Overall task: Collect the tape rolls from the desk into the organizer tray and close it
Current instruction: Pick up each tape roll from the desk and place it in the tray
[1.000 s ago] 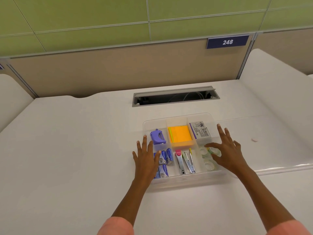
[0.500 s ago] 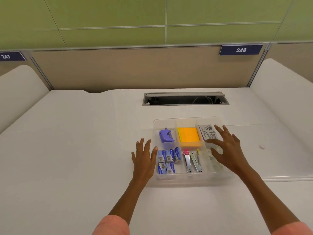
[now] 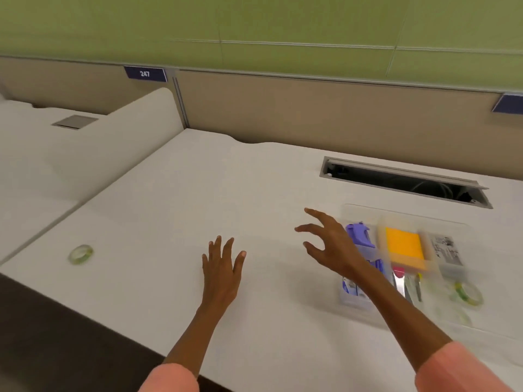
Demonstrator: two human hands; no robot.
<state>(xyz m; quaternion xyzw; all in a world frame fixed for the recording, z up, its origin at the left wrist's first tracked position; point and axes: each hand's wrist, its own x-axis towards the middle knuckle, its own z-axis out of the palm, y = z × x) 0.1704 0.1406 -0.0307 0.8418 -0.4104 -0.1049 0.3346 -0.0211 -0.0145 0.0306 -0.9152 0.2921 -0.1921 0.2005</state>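
Tape roll (image 3: 80,254): alone on bench (image 3: 169,193), far left
Fingers: both hands (image 3: 222,268) (image 3: 334,244) spread, empty
Risk: overreach pushes the roll off the edge

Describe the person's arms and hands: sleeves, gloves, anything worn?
Both hands are bare: the left hand and right hand show no gloves, rings or watch. Forearms are uncovered; salmon-pink sleeves begin near the elbows at the frame's bottom edge.

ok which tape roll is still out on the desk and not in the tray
The tape roll lying flat near the desk's far left edge, left of both hands. The other visible roll already sits in the organizer tray's front right compartment.
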